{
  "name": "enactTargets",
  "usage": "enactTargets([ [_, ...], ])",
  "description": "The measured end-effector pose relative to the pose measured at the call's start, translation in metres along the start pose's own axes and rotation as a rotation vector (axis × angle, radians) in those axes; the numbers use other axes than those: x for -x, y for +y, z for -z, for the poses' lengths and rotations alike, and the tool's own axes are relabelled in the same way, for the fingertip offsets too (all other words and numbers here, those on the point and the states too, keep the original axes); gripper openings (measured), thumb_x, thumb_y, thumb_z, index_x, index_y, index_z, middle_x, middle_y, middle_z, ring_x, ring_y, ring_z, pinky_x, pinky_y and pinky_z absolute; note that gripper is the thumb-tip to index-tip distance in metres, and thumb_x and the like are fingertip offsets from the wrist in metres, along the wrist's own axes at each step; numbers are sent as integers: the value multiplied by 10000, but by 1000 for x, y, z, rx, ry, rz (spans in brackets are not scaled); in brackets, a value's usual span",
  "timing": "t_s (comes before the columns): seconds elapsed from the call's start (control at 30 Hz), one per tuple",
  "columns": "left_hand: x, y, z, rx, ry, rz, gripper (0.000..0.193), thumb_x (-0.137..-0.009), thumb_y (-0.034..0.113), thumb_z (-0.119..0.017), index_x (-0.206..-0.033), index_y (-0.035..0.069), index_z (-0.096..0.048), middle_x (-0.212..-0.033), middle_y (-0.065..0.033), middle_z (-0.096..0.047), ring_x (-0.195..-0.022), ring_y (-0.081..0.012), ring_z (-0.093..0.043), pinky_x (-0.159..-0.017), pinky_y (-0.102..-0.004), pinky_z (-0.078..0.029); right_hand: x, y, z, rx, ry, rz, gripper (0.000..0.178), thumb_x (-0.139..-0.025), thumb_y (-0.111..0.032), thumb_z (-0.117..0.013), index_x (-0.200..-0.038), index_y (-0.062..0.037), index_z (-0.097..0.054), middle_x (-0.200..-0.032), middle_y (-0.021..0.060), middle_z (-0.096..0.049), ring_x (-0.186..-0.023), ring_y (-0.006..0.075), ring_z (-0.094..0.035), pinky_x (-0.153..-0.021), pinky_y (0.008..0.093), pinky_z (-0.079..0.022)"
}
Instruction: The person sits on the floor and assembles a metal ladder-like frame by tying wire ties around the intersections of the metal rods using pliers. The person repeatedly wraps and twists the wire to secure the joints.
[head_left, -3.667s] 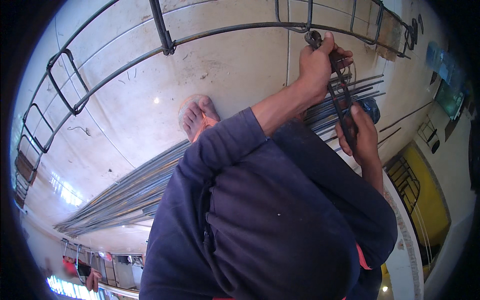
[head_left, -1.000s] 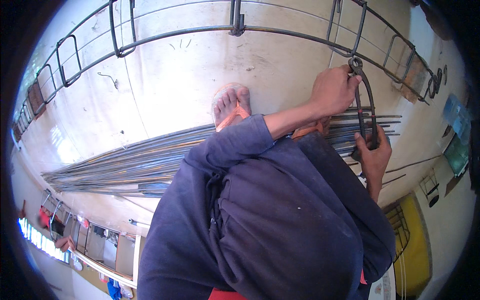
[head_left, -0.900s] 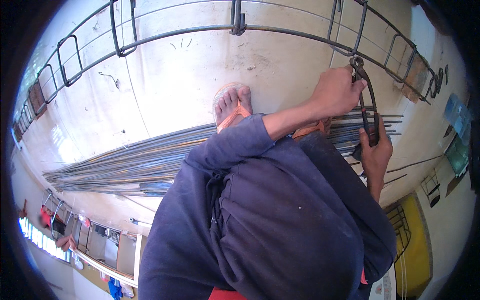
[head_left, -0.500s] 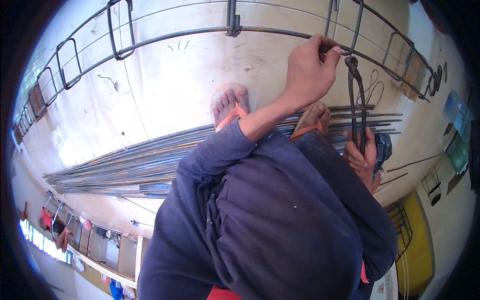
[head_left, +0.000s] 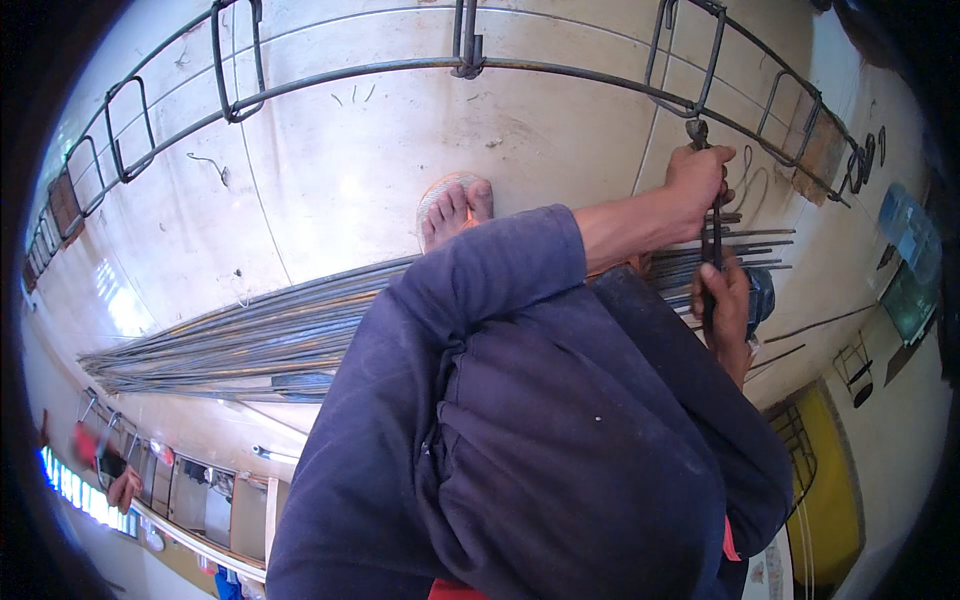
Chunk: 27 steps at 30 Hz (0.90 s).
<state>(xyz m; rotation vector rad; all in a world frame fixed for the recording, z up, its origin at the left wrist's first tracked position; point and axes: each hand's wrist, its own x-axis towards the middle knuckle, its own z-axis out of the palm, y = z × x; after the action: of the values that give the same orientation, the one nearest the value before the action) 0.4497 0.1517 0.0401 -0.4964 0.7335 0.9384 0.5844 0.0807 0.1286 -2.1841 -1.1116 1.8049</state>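
A long bundle of thin, grey-brown metal rods (head_left: 250, 335) lies on the pale, glossy tiled floor (head_left: 340, 170), stretching well to the left of the right hand (head_left: 725, 295); a dark blue, shiny object (head_left: 763, 295) sits just right of that hand. Farther right are a translucent light-blue sheet (head_left: 910, 235) and a dark green, flat piece (head_left: 907, 300), with a yellow panel (head_left: 840, 480) below.

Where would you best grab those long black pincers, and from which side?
Probably by the lower part of the long handles, coming from the wearer's side, as the right hand does. The pincers' head points away, toward the metal rod frame, while the handles run close together back toward the wearer, so one hand should wrap both.
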Motion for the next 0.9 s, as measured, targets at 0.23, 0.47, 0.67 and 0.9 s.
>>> enactTargets([
  [0.23, 10, -2, -4, -693, 299, -335, 443, -799, 268, -677, -1013, -68, -484, -948, -179, -522, -869, -291, -564, -786, -420, -466, -3, -2, -7, 784, 313, 362, 357, -971, -268, -480, -1087, 49, -598, -903, 159, -661, -776, 241, -632, -677, 328, -482],
  [0.47, 35, 1, 24, -1100, 131, -710, 427, -828, 355, -629, -986, -37, -571, -960, -258, -585, -957, -406, -565, -863, -451, -439, -13, 48, 13, -899, -596, -319, 471, -990, -475, -350, -957, -44, -536, -515, 5, -387, -312, 65, -241, -276, 204, -212],
  [0.67, 43, 24, 41, -1446, 72, -550, 425, -941, 383, -457, -865, -9, -601, -757, -220, -631, -761, -406, -628, -713, -487, -473, -1, 11, 0, -215, -276, -37, 419, -960, -373, -497, -1105, 17, -536, -614, 48, -532, -535, 115, -489, -534, 248, -409],
  [0.9, 56, 84, 84, -1672, -149, -517, 393, -969, 341, -426, -858, 13, -612, -663, -161, -628, -677, -353, -637, -651, -467, -478, -1, -3, 14, 329, -239, -9, 436, -952, -299, -525, -1324, -74, -491, -844, 59, -666, -720, 108, -581, -644, 249, -477],
])
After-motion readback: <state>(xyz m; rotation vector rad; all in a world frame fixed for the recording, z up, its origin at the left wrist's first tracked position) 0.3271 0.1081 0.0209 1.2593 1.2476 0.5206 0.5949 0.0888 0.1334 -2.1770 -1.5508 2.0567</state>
